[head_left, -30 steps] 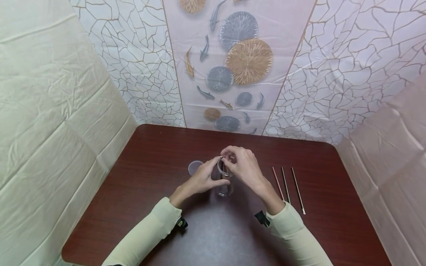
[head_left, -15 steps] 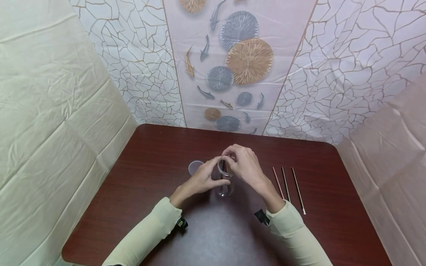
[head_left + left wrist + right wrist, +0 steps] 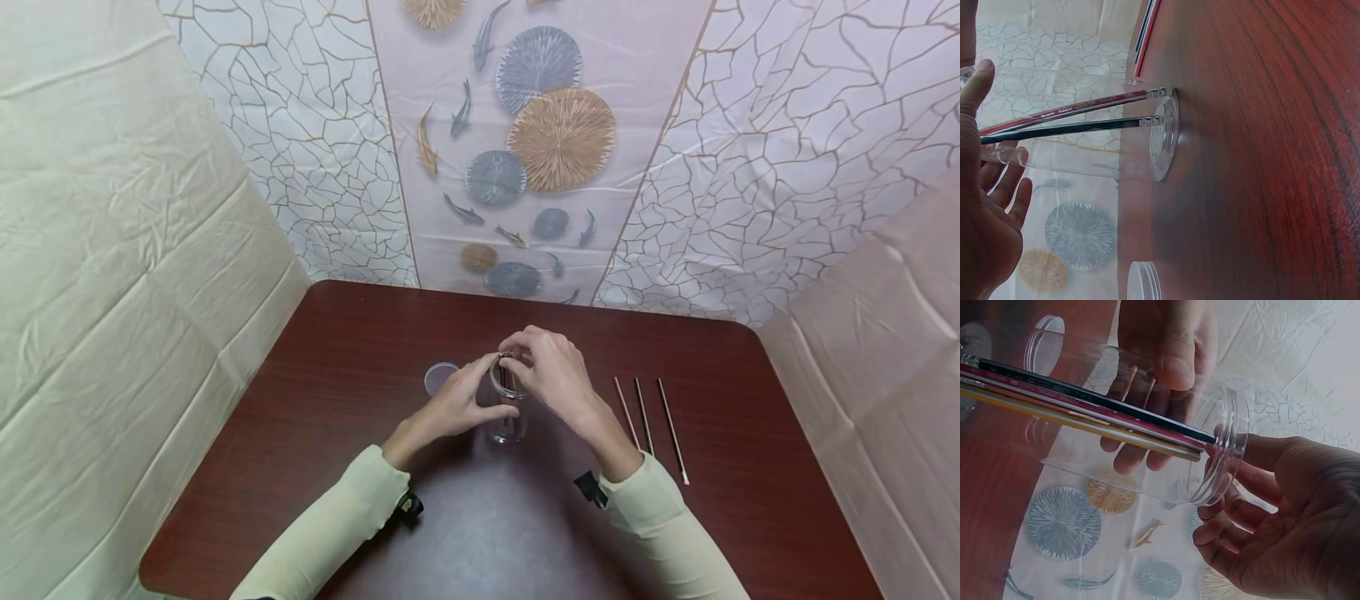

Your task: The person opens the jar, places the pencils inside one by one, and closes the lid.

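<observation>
Gripping the jar (image 3: 1085, 149) from nine o'clock, left hand (image 3: 459, 407) presumably steadies it; right hand (image 3: 555, 377), two o'clock, nears pencils (image 3: 1104, 416), grasp unclear.

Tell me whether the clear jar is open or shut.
Open. The jar is uncapped, and in the head view, the round lid lies apart from it on the table, beside the left hand.

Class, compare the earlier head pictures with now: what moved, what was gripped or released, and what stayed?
Very little changed. The right hand shifted slightly upward in the picture at the jar's mouth, and the pencils inside appear to have moved a little, though which way is unclear. No grip or release shows. The left hand, jar, lid and three loose pencils stayed put.
</observation>
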Demonstrator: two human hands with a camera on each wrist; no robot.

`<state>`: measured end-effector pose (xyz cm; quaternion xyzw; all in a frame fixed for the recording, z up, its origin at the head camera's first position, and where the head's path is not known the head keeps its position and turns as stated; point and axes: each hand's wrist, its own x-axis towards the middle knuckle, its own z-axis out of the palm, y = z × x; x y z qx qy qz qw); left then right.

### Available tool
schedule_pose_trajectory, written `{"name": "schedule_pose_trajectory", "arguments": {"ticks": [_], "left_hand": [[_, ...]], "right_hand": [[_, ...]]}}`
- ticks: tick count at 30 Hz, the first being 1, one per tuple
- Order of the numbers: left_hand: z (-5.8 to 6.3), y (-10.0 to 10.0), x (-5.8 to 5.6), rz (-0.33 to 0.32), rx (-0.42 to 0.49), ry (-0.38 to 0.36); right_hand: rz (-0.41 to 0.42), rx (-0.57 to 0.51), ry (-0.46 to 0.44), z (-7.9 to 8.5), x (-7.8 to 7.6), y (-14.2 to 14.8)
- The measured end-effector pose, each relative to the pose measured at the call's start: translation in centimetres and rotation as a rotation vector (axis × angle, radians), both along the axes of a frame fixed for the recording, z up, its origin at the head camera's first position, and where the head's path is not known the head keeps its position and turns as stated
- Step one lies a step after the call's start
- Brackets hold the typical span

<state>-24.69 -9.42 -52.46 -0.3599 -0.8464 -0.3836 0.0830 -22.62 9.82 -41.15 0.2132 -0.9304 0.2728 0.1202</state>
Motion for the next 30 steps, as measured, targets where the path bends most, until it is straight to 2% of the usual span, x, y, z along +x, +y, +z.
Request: {"name": "schedule_pose_trajectory", "arguments": {"ticks": [14,25,30], "left_hand": [[0.0,0.0,0.0,0.0,-0.005,-0.007],[-0.1,0.1,-0.1,-0.002,0.006,-0.008],[0.0,0.1,-0.1,0.003,-0.004,-0.012]], "right_hand": [[-0.009,-0.039,0.053,-0.6,-0.3,-0.1],[-0.009,0.043,0.004,0.3,-0.5,0.2],[-0.016,0.083,0.018,0.4,-0.4,0.1]]}}
